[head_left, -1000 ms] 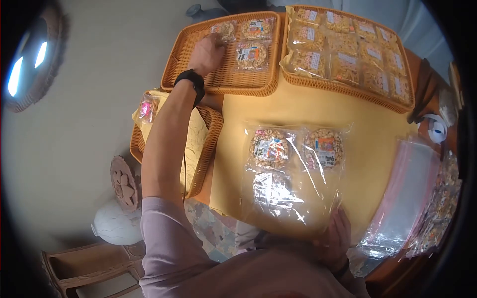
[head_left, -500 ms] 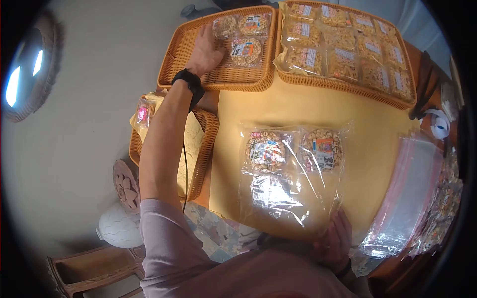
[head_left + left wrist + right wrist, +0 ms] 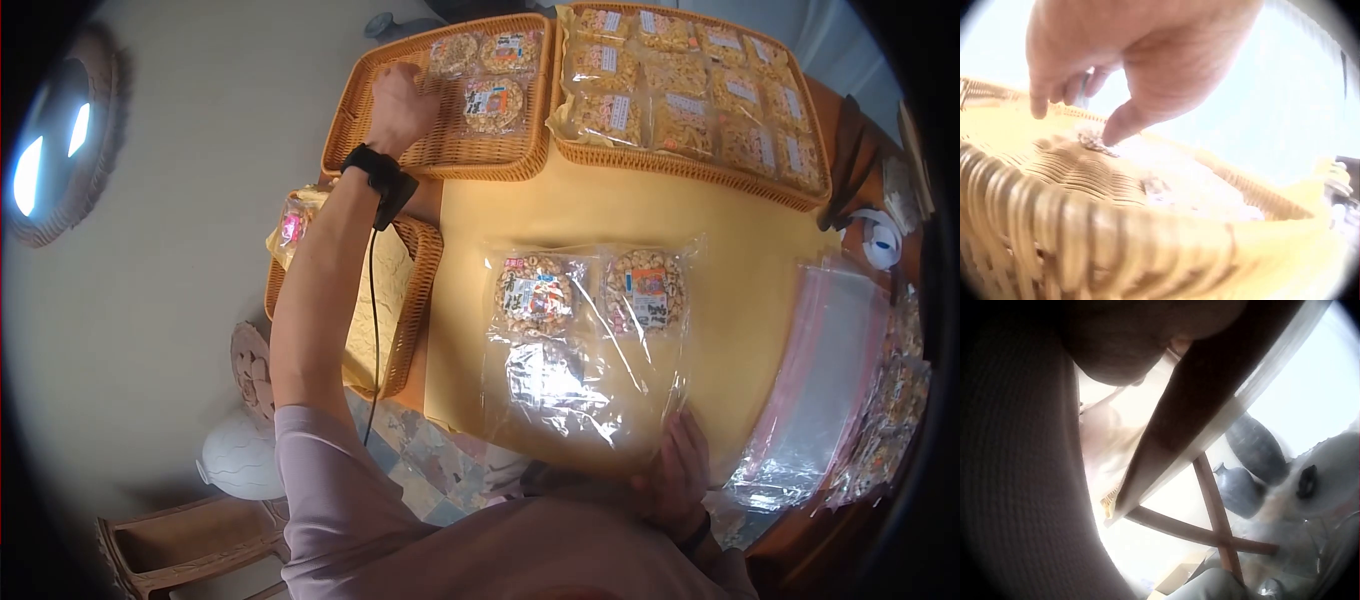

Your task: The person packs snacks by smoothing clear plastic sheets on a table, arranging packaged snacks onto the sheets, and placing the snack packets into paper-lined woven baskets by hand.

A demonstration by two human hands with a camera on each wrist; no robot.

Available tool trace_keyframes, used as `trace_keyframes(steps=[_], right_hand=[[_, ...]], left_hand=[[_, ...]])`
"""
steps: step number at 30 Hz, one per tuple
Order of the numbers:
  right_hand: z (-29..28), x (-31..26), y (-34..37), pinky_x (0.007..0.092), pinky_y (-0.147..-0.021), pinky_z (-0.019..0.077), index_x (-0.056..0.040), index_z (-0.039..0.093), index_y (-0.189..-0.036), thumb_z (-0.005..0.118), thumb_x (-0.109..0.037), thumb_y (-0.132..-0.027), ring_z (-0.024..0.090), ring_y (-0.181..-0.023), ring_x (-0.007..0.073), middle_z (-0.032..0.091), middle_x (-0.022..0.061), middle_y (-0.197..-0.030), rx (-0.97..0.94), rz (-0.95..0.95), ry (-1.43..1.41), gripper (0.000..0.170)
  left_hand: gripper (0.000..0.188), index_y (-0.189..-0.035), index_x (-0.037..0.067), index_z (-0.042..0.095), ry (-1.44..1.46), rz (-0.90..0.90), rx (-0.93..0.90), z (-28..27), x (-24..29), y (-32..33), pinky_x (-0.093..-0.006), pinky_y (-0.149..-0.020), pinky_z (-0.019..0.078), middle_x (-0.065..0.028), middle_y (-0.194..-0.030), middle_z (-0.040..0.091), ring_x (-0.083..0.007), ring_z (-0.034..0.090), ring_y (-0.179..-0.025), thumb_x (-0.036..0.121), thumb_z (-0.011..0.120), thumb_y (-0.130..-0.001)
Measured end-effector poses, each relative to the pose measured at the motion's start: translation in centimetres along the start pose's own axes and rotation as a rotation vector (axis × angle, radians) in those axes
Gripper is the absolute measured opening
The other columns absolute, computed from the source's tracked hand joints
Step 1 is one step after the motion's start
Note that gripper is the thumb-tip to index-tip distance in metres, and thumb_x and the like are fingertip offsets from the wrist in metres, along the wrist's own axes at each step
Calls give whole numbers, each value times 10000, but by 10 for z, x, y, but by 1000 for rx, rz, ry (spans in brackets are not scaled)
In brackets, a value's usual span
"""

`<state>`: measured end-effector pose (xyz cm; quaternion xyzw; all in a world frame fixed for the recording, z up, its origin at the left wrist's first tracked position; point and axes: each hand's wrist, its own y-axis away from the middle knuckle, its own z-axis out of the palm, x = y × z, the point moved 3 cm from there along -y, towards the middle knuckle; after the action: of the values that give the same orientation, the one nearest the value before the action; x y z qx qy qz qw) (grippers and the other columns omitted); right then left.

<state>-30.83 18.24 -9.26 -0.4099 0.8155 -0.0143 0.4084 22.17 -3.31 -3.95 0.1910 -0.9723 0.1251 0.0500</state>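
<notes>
Left hand [image 3: 402,110] nearer the grey wall [image 3: 190,300]

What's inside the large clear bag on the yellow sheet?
Clear bag: a left round cake and a right round cake, both labelled, at its far end. Below the left one, glare washes out the contents; can't tell what's there. Undersides hidden.

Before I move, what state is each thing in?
Left hand, open, holding nothing.
Right hand, open, fingers straight.
Upper left basket, partly filled, three packets.
Upper right basket, filled, packets in rows.
Lower basket, lined, partly hidden.
Large clear bag, flat, partly filled, closure unclear.
Pink-edged bags, lying flat.
</notes>
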Motion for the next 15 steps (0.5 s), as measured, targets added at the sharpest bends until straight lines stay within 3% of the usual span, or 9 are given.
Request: trace_keyframes(steps=[2, 5, 12, 14, 15], right_hand=[[0, 0, 0, 619, -1005, 522, 103, 520, -1294, 624, -354, -1018, 557, -1260, 569, 569, 352, -1354, -1, -2, -1, 544], [0, 1, 1, 611, -1013, 521, 108, 532, -1273, 616, -359, -1024, 557, -1261, 568, 572, 350, -1351, -6, -10, 4, 536], [0, -1, -2, 604, -1017, 519, 102, 528, -1289, 610, -354, -1027, 558, -1263, 559, 568, 346, -1364, 10, -4, 9, 533], [0, -2, -2, 604, -1020, 517, 100, 524, -1300, 610, -351, -1028, 556, -1265, 559, 565, 346, -1368, 13, -6, 8, 534], [1, -2, -2, 603, -1024, 514, 98, 521, -1310, 609, -346, -1028, 554, -1269, 557, 561, 343, -1375, 11, -1, 11, 533]], left_hand=[[523, -1255, -96, 662, 330, -95, -337, -10, 12, 7, -392, -966, 512, -225, -1269, 693, -263, 661, -1135, 238, 753, -863], [595, -1301, -116, 631, 579, -198, -450, -21, 47, 26, -343, -1069, 445, -209, -1269, 675, -260, 613, -1208, 283, 767, -883], [642, -1352, -89, 611, 716, -220, -440, -8, 52, 39, -352, -1096, 427, -198, -1290, 662, -258, 590, -1246, 301, 797, -876], [729, -1350, -176, 557, 765, -95, -421, -4, 49, 45, -378, -965, 519, -147, -1064, 735, -232, 667, -1061, 229, 845, -817], [729, -1350, -176, 557, 766, -95, -419, 0, 46, 45, -378, -965, 519, -147, -1064, 735, -232, 667, -1061, 229, 845, -817]])
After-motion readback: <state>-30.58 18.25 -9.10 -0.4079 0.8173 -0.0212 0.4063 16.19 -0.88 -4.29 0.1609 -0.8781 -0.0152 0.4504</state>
